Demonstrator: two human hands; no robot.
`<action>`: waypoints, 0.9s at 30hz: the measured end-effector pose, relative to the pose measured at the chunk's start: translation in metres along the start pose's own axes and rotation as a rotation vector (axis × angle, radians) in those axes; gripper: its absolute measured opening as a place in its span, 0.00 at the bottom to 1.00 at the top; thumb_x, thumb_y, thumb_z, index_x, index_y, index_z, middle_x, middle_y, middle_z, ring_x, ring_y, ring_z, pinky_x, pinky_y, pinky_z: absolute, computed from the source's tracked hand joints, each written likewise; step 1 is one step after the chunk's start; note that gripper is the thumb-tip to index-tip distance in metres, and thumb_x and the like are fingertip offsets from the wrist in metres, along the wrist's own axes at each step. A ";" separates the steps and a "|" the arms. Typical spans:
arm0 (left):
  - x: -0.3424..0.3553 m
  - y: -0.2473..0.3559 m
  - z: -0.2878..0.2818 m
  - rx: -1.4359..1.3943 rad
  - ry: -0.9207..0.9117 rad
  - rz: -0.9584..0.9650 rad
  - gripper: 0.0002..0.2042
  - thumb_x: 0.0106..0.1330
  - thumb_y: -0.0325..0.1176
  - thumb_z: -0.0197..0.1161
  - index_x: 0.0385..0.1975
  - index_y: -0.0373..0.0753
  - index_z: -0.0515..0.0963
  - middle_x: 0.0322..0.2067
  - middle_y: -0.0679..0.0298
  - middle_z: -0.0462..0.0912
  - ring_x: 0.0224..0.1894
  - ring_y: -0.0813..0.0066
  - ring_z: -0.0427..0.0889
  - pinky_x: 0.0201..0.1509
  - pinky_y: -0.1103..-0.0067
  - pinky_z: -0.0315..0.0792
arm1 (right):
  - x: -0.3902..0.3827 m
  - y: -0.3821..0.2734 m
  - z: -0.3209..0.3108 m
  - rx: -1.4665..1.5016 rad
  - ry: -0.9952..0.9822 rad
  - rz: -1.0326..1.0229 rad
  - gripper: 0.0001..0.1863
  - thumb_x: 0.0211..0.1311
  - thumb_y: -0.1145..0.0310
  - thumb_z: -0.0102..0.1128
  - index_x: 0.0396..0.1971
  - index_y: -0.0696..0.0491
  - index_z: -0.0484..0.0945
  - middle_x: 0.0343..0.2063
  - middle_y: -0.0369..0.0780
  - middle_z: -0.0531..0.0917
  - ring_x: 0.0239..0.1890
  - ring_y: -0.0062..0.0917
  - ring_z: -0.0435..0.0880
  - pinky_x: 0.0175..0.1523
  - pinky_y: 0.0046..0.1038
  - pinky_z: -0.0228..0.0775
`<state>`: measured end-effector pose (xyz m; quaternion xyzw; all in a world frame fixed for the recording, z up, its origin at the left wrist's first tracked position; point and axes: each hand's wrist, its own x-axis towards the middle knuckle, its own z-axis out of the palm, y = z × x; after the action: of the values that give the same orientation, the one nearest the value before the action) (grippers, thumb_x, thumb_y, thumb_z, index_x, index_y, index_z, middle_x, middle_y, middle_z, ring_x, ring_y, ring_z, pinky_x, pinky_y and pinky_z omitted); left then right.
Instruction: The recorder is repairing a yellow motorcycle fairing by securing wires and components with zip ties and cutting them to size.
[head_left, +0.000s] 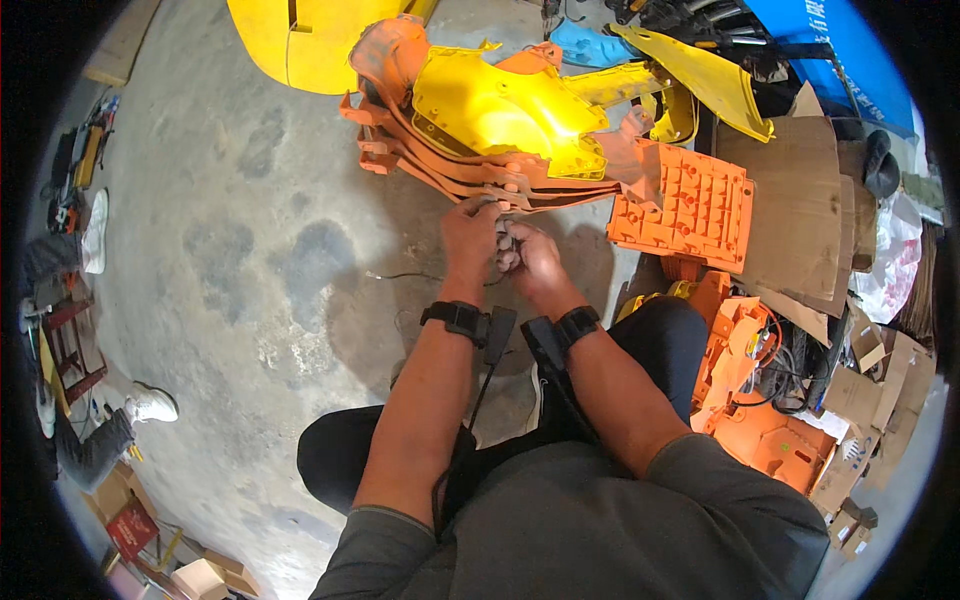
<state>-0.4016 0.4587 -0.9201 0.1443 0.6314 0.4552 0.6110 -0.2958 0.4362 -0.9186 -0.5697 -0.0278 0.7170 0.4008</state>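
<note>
My left hand (468, 236) and my right hand (538, 258) are close together in front of me, at the near edge of a stack of orange plastic panels (470, 180). The fingers of both are bent and closed around something small and greyish that I cannot make out. A thin dark cable (415, 274) with a pale end runs over the floor to below my hands; whether they hold it does not show. A yellow plastic panel (500, 105) lies on top of the orange stack. Both wrists wear black straps.
At the right are an orange ribbed panel (685, 205), cardboard sheets (790, 200) and more orange parts (730, 350) with black cables. Further yellow panels (310, 40) lie at the far side. Another person's legs and white shoe (150, 403) are on the left, near a dark red frame (75, 345).
</note>
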 end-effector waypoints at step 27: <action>0.002 0.004 -0.002 -0.007 -0.003 0.009 0.09 0.56 0.26 0.62 0.33 0.28 0.82 0.28 0.61 0.82 0.27 0.76 0.77 0.30 0.76 0.72 | 0.006 -0.012 0.003 -0.435 -0.017 -0.128 0.08 0.68 0.70 0.51 0.33 0.57 0.77 0.19 0.34 0.74 0.17 0.18 0.67 0.22 0.22 0.58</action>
<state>-0.4053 0.4616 -0.9183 0.1455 0.6283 0.4601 0.6102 -0.2923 0.4492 -0.9162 -0.6338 -0.2212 0.6719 0.3129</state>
